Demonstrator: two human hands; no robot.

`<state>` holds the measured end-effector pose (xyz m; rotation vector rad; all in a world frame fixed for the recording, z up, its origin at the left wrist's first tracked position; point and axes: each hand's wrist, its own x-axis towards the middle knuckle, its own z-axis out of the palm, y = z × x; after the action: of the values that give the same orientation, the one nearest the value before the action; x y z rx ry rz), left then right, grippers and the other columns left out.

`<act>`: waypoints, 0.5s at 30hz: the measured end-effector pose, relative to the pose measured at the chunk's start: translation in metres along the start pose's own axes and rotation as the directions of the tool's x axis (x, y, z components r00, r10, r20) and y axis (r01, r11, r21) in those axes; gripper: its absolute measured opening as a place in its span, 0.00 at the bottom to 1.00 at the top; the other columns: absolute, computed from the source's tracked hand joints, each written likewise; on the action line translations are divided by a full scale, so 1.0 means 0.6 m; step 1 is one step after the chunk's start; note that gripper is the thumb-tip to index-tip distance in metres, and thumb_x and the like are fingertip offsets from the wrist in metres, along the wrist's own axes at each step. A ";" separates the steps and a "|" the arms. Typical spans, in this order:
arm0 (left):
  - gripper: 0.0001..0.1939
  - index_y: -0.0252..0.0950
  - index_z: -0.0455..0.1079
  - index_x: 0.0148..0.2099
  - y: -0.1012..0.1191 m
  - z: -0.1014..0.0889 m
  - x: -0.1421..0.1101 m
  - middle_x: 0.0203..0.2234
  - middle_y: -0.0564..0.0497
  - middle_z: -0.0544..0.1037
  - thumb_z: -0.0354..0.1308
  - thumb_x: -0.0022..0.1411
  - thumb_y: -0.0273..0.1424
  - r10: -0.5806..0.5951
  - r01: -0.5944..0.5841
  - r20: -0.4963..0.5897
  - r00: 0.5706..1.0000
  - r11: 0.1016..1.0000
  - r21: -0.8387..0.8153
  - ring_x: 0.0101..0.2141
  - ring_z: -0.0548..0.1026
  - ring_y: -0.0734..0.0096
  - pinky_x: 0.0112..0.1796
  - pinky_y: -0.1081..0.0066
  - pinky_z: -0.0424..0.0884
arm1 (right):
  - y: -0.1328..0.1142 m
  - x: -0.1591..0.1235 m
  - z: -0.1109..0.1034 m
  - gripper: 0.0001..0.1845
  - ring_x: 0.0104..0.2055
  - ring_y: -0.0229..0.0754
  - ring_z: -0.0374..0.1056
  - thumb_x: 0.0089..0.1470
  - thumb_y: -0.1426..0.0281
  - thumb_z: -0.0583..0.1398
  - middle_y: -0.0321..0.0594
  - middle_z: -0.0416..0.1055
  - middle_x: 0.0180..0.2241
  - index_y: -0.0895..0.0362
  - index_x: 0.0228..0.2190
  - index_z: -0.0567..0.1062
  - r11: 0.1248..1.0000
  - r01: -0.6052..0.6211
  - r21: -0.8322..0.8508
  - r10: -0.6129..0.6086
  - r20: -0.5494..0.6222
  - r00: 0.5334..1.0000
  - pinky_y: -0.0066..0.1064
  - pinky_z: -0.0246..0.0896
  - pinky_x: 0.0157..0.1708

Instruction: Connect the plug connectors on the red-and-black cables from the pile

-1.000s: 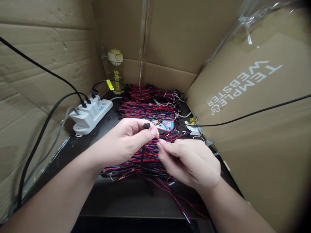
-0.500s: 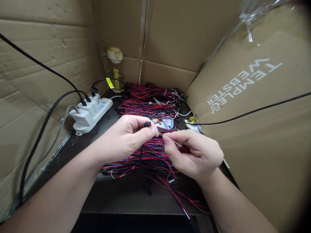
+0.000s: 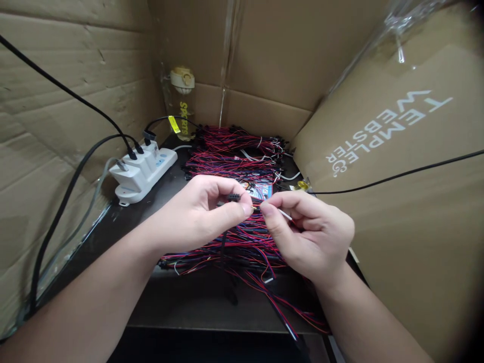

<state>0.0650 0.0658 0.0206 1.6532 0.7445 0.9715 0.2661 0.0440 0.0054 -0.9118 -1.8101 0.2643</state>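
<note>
My left hand (image 3: 200,214) is closed, pinching a small black connector (image 3: 233,197) between thumb and fingers, with dark wires hanging down from it. My right hand (image 3: 312,234) is closed in a pinch on a thin white wire (image 3: 284,215), whose tip sits just right of the connector. Both hands hover over a heap of red, blue and black wire harnesses (image 3: 234,242) on the dark table (image 3: 181,302). More bundles (image 3: 234,151) lie farther back.
A white power strip (image 3: 141,169) with black plugs stands at the left. A bottle (image 3: 182,103) stands in the back corner. Cardboard walls (image 3: 397,201) close in on all sides. A black cable (image 3: 397,176) crosses at the right. A small printed card (image 3: 260,191) lies among the wires.
My right hand has risen and turned, drawing a white wire out of the heap toward the connector. My left hand has lifted slightly with the connector.
</note>
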 end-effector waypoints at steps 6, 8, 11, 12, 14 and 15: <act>0.06 0.35 0.74 0.32 -0.003 -0.002 0.001 0.24 0.57 0.72 0.67 0.61 0.29 0.006 -0.006 0.003 1.000 1.000 0.025 0.25 0.65 0.79 0.26 0.76 0.62 | 0.002 0.000 0.000 0.02 0.18 0.31 0.61 0.59 0.74 0.65 0.33 0.73 0.21 0.56 0.33 0.78 0.996 0.076 -0.050 -0.076 0.003 0.997 0.23 0.58 0.15; 0.06 0.35 0.74 0.31 -0.003 -0.002 0.001 0.24 0.57 0.73 0.66 0.61 0.28 0.014 -0.014 0.002 1.000 0.998 0.067 0.26 0.67 0.79 0.27 0.76 0.63 | 0.001 -0.001 0.000 0.02 0.17 0.31 0.61 0.59 0.74 0.65 0.32 0.73 0.21 0.56 0.33 0.78 0.993 0.091 -0.078 -0.091 0.005 0.996 0.23 0.58 0.15; 0.05 0.35 0.75 0.31 -0.003 -0.001 0.001 0.25 0.56 0.75 0.64 0.61 0.27 0.061 -0.057 -0.015 0.998 0.984 0.168 0.27 0.70 0.77 0.29 0.74 0.65 | 0.001 0.001 -0.001 0.02 0.17 0.31 0.61 0.59 0.74 0.65 0.32 0.73 0.21 0.56 0.33 0.78 0.988 0.106 -0.113 -0.104 0.023 0.994 0.23 0.58 0.16; 0.04 0.36 0.75 0.31 -0.005 -0.001 0.001 0.26 0.56 0.76 0.64 0.60 0.26 0.096 -0.089 -0.024 0.995 0.970 0.225 0.28 0.71 0.76 0.30 0.74 0.66 | 0.002 0.002 -0.003 0.02 0.17 0.31 0.61 0.59 0.74 0.65 0.32 0.73 0.21 0.56 0.33 0.78 0.984 0.118 -0.136 -0.115 0.036 0.993 0.23 0.58 0.16; 0.04 0.36 0.75 0.31 -0.012 0.000 0.002 0.27 0.55 0.78 0.63 0.58 0.23 0.194 -0.168 -0.033 0.980 0.911 0.377 0.30 0.73 0.74 0.34 0.72 0.67 | 0.005 0.006 -0.007 0.02 0.17 0.30 0.62 0.60 0.75 0.64 0.31 0.74 0.21 0.56 0.34 0.78 0.961 0.183 -0.207 -0.163 0.106 0.981 0.24 0.58 0.18; 0.04 0.35 0.76 0.31 -0.016 0.001 0.004 0.27 0.54 0.78 0.63 0.57 0.23 0.248 -0.206 -0.031 0.968 0.863 0.460 0.31 0.72 0.73 0.34 0.71 0.67 | 0.006 0.009 -0.009 0.02 0.18 0.30 0.63 0.61 0.75 0.64 0.31 0.74 0.22 0.56 0.35 0.77 0.938 0.240 -0.249 -0.204 0.163 0.965 0.24 0.58 0.19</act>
<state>0.0666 0.0702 0.0116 2.1567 0.9011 1.1001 0.2719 0.0488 0.0095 -0.8790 -2.0908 -0.0668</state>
